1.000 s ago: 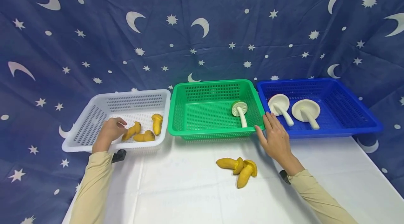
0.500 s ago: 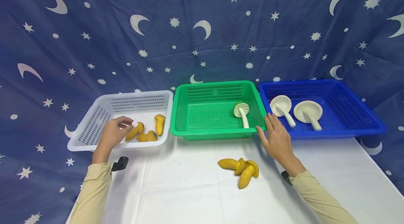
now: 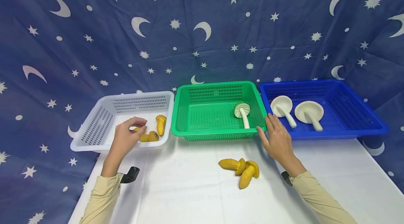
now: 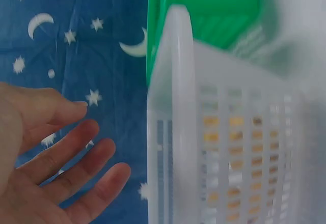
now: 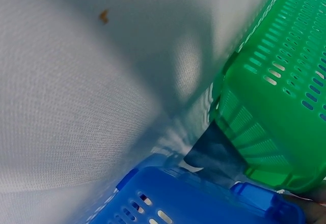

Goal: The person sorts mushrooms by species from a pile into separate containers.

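My left hand (image 3: pixel 124 140) hovers over the front of the white basket (image 3: pixel 91 148), fingers bent loosely and nothing between them. Below its fingertips lie yellow toy mushrooms (image 3: pixel 149 136), partly hidden by the hand; another yellow mushroom (image 3: pixel 161 125) leans at the basket's right side. In the left wrist view the hand (image 4: pixel 66 168) shows spread, relaxed fingers beside the basket wall. My right hand (image 3: pixel 277 141) rests with straight fingers where the green basket (image 3: pixel 205 133) and the blue basket (image 3: pixel 341 134) meet. Two more yellow mushrooms (image 3: pixel 231 164) touch each other on the white table.
Inside the green basket lies one green-capped mushroom (image 3: pixel 242 111) with a white stem. The blue basket holds a red-capped mushroom (image 3: pixel 282 105) and a pale mushroom (image 3: pixel 309 112). A dark blue star-and-moon cloth (image 3: pixel 214 6) hangs behind the baskets.
My left hand has moved right and slightly toward the front rim of the white basket, now covering part of the mushrooms there. The right hand stays in place. The head view has shifted slightly.
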### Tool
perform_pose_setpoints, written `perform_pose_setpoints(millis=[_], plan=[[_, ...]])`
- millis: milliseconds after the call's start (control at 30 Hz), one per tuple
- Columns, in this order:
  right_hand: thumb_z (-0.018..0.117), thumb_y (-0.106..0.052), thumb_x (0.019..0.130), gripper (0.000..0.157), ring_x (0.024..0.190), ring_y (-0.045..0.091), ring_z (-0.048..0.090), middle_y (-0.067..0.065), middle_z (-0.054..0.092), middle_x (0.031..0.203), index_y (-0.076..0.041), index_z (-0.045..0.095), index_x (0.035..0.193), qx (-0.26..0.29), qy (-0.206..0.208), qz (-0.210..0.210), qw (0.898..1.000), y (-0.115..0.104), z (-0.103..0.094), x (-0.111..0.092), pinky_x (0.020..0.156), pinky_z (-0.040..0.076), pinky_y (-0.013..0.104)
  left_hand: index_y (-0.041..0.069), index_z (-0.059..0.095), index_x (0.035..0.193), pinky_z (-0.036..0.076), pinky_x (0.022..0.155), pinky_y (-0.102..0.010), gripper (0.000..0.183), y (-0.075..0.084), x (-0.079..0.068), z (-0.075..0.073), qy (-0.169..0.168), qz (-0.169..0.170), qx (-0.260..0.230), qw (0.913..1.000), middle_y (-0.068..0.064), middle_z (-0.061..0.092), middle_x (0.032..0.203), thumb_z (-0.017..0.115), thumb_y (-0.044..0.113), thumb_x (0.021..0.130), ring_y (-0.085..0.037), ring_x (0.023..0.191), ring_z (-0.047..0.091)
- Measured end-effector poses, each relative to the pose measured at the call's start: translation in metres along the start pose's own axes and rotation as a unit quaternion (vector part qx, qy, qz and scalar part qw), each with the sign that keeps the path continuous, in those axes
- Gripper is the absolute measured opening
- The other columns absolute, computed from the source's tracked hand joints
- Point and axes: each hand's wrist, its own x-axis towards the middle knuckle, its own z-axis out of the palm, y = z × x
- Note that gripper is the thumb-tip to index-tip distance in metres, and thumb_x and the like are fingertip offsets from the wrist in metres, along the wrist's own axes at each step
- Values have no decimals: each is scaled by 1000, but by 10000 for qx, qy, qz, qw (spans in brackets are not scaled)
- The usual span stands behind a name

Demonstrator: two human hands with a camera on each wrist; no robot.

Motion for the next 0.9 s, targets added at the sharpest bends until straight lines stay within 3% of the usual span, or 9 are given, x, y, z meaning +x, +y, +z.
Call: perform_pose_setpoints(millis=[200, 467, 900], plan=[[53, -36, 84, 55, 121, 34, 36, 21, 44, 127, 5, 49, 121, 9, 14, -6, 10000, 0, 1, 1, 91, 34, 53, 7, 64, 93, 51, 60, -29, 18, 23, -5, 12, 59, 303, 21, 9995, -3, 64, 87, 65, 3, 75, -16, 78, 58], [53, -35, 84, 55, 121, 35, 35, 22, 43, 128, 6, 48, 121, 6, -49, 58, 10000, -1, 2, 0, 92, 33, 52, 6, 65, 90, 50, 56, -26, 19, 50, -11, 32, -48, 669, -353, 9971, -1, 63, 83, 66, 0, 72, -11, 73, 56], [55, -34, 83, 55, 120, 35, 37, 21, 44, 127, 6, 49, 121, -1, 13, 30, 10000, -1, 1, -1, 91, 34, 53, 15, 62, 97, 51, 65, -29, 23, 81, -21, 61, -899, 1213, -766, 9856, 8, 61, 92, 67, 8, 76, -11, 83, 57]])
